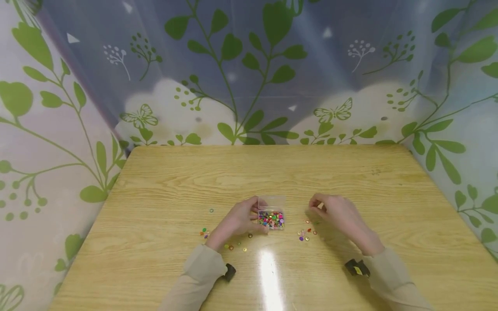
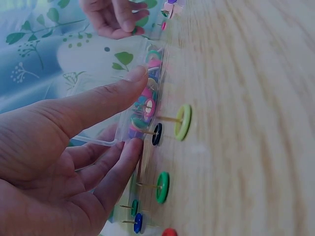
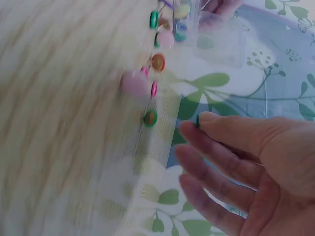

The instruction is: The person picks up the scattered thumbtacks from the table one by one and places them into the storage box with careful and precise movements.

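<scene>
A small clear plastic box full of colourful thumbtacks stands on the table, its hinged lid raised at the back. My left hand holds the box from its left side, thumb along the near edge and fingers round the far side. To the right of the box, my right hand is held over the table. In the right wrist view its thumb and index finger pinch a green thumbtack, mostly hidden by the fingertips; the other fingers are loosely bent.
Loose thumbtacks lie between the box and my right hand. Several more, among them a red one, are scattered by my left wrist, with a lone teal one farther left. A patterned cloth hangs behind the wooden table.
</scene>
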The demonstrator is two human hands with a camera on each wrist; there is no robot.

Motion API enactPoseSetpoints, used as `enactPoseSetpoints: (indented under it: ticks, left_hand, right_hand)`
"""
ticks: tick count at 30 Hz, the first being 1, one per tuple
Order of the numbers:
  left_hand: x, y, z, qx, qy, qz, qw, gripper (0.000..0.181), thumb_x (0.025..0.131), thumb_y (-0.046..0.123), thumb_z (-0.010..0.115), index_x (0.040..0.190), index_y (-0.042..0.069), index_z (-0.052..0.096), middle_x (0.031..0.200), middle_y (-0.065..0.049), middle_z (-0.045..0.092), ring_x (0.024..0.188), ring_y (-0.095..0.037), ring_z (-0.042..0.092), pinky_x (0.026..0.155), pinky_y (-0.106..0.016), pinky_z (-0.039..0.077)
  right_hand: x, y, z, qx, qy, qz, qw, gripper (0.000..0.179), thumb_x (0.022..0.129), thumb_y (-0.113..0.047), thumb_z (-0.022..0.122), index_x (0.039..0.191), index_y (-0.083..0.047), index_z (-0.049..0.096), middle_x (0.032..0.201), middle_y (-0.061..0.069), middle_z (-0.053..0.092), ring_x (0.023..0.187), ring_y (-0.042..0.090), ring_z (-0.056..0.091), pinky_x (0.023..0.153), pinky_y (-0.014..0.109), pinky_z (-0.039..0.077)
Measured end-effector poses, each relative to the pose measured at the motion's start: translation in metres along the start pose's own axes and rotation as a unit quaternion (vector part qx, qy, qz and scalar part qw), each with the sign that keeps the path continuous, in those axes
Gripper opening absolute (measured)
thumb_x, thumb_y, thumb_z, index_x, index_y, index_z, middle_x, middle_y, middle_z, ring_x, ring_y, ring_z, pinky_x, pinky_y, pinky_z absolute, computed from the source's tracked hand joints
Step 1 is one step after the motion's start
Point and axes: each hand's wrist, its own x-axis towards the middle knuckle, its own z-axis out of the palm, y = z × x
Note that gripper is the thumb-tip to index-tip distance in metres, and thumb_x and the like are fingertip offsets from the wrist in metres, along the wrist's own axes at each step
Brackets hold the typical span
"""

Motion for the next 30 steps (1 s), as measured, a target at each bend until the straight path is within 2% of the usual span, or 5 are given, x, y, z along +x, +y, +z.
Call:
enactPoseSetpoints:
  ticks: [7,14,18,24,30]
  left_hand:
    - [0.0,0.0,0.0,-0.006,0.0,-0.003,1.0,0.065,0.073,0.016,0.091,0.13,0.013,0.059,0.126,-0.01,0.061,0.117,-0.032,0.062,0.103,-0.042,0.053]
    - [0.0,0.001,-0.001,-0.014,-0.003,-0.004,0.9999,0.065,0.074,0.014,0.091,0.13,0.013,0.058,0.127,-0.01,0.06,0.119,-0.033,0.062,0.103,-0.041,0.054]
    - [0.0,0.001,-0.001,-0.01,-0.005,-0.003,0.9999,0.065,0.075,0.014,0.091,0.131,0.013,0.058,0.127,-0.01,0.06,0.118,-0.033,0.062,0.102,-0.04,0.054]
    - [0.0,0.001,0.0,-0.001,-0.006,0.0,1.0,0.066,0.075,0.016,0.09,0.132,0.013,0.057,0.127,-0.01,0.06,0.118,-0.032,0.062,0.102,-0.041,0.055]
    - [0.0,0.002,-0.001,-0.003,-0.003,-0.005,1.0,0.065,0.074,0.016,0.091,0.131,0.013,0.058,0.125,-0.01,0.06,0.118,-0.032,0.062,0.103,-0.041,0.054]
  right_hand:
    - [0.008,-0.02,0.005,0.007,0.034,-0.049,0.9982,0.007,0.087,-0.013,0.08,0.091,-0.014,0.074,0.083,-0.004,0.073,0.062,0.004,0.057,0.05,0.018,0.044]
    - [0.017,-0.04,0.011,0.036,0.065,-0.118,0.9902,0.017,0.082,-0.004,0.083,0.093,-0.013,0.075,0.088,-0.003,0.073,0.065,0.006,0.061,0.054,0.015,0.049]
    - [0.02,-0.049,0.016,0.061,0.059,-0.137,0.9869,0.019,0.08,-0.003,0.084,0.094,-0.014,0.076,0.087,-0.004,0.072,0.065,0.006,0.061,0.055,0.014,0.049]
    - [0.018,-0.051,0.019,0.09,0.035,-0.138,0.9857,0.018,0.084,-0.007,0.081,0.099,-0.016,0.078,0.096,-0.004,0.075,0.065,0.004,0.061,0.054,0.014,0.048]
    - [0.014,-0.04,0.009,0.061,0.044,-0.112,0.9909,0.016,0.088,-0.008,0.079,0.1,-0.017,0.077,0.093,-0.005,0.073,0.067,0.003,0.058,0.053,0.016,0.046]
